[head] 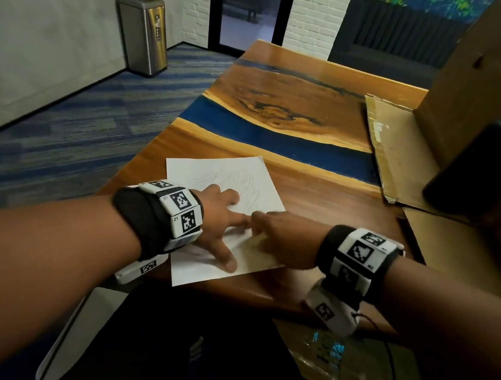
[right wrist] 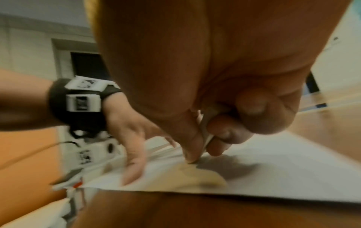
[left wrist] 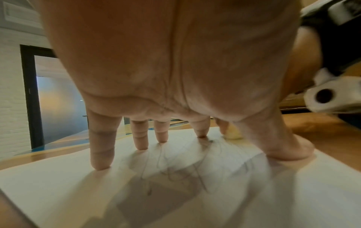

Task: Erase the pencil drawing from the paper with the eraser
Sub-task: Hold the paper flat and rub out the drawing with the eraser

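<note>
A white sheet of paper (head: 201, 272) lies near the front edge of the wooden table (head: 284, 105). Faint pencil scribbles (head: 243, 185) cover its far half and also run under my left palm (left wrist: 175, 172). My left hand (head: 217, 217) is spread flat, its straight fingertips (left wrist: 101, 163) and thumb pressing the paper down. Just to its right, my right hand (head: 284, 241) pinches a small pale eraser (right wrist: 207, 132) between thumb and curled fingers, with the eraser (left wrist: 232, 135) touching the paper beside my left index finger. The right wrist view is blurred.
A large cardboard box (head: 477, 75) stands at the right, with flattened cardboard (head: 399, 151) and a dark object (head: 483, 155) before it. A steel bin (head: 142, 34) stands on the carpet at the left. The table's left edge runs close to the paper.
</note>
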Available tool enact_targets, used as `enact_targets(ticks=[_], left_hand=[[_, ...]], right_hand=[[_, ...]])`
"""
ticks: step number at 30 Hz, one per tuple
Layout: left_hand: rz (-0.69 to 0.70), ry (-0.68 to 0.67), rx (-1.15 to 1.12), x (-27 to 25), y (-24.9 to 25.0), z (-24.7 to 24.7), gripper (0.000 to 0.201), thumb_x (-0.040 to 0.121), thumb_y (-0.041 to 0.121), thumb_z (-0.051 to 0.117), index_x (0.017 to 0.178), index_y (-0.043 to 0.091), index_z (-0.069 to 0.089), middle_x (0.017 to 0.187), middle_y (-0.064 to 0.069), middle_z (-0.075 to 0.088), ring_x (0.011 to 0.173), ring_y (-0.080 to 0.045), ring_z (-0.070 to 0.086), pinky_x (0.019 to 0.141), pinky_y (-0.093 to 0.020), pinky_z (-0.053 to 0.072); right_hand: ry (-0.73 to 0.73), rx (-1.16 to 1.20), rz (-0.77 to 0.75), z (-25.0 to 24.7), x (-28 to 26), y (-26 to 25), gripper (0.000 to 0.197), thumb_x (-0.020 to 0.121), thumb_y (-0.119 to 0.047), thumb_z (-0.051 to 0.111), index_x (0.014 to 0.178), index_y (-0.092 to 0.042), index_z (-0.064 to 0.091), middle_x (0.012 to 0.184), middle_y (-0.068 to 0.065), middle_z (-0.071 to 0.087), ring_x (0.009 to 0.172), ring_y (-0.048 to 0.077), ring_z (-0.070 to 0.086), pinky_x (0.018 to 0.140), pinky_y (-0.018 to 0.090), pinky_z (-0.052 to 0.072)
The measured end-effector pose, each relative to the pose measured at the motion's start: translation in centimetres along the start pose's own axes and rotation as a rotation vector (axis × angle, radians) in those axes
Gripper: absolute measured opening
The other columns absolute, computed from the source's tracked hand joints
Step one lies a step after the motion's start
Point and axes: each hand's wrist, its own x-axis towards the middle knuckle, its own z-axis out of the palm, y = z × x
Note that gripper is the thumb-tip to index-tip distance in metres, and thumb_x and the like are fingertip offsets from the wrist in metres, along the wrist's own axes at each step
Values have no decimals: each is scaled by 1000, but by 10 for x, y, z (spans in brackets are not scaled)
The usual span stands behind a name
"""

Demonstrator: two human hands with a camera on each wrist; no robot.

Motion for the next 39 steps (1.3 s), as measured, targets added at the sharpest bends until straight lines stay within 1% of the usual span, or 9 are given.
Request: enact_targets(ticks=[3, 8, 14, 18, 22, 27, 31, 35, 39], left_hand=[[1, 25, 35, 1, 2, 0, 104, 64, 92, 53, 147, 62, -2, 160, -3, 10, 139, -35, 23, 102, -56, 39], [13, 34, 28, 2, 1, -2, 100, 61, 92, 58, 142, 64, 8, 155, -4, 18, 137, -35, 26, 99, -55, 41], [-7, -5, 69, 1, 2, -2, 108, 60, 95, 53, 145, 64, -5, 167, 5, -7, 143, -39, 18, 104, -60, 37], [22, -14, 54, 0, -2, -2, 103, 58, 95, 54, 141, 67, 0, 168, 3, -3, 144, -41, 17, 105, -64, 35], [4, -16, 104, 2, 1, -1, 113, 58, 98, 48, 147, 60, -11, 168, -1, -6, 143, -42, 21, 107, -62, 33], [17, -20, 46, 3, -3, 0, 106, 59, 94, 56, 144, 64, 0, 167, -3, -5, 142, -45, 22, 106, -63, 33], [2, -25, 79, 5, 1, -1, 113, 58, 96, 53, 145, 62, -10, 167, -5, -3, 141, -45, 25, 105, -62, 36], [25, -21, 51, 5, -1, -3, 103, 57, 94, 58, 139, 68, 1, 165, -4, 4, 141, -44, 25, 103, -62, 36], [13, -22, 96, 8, 1, -2, 111, 57, 96, 54, 143, 64, -9, 163, -8, 8, 138, -44, 28, 104, -61, 38]], right_hand=[[87, -66, 168, -6, 5, 18, 20, 99, -22, 50, 117, -17, 47, 106, 7, 61, 90, 24, 59, 83, 41, 55], [-56, 36, -18, 2, -11, -8, 35, 99, -21, 53, 133, -18, 43, 112, -6, 49, 94, 12, 48, 78, 27, 40], [69, -55, 127, -3, -3, 8, 28, 99, -23, 52, 125, -18, 45, 115, 5, 57, 92, 19, 56, 80, 35, 52], [-55, 17, -23, 3, -12, -12, 39, 99, -22, 53, 136, -20, 40, 114, -7, 47, 94, 11, 47, 79, 27, 40], [77, -82, 132, -5, -3, 8, 25, 99, -24, 52, 123, -18, 46, 116, 8, 58, 93, 20, 56, 81, 37, 53], [-43, 24, -54, 5, -10, -14, 41, 99, -23, 54, 137, -23, 40, 125, -3, 50, 100, 10, 46, 82, 27, 40], [75, -69, 82, -2, 2, 12, 27, 99, -25, 51, 125, -20, 45, 117, 7, 57, 96, 23, 57, 81, 38, 52], [-48, 29, -77, 8, -7, -6, 48, 99, -27, 54, 143, -28, 34, 122, -7, 48, 99, 12, 49, 87, 29, 46], [75, -112, 15, 1, -1, 13, 36, 100, -26, 51, 135, -24, 42, 118, 4, 55, 98, 22, 59, 79, 35, 51]])
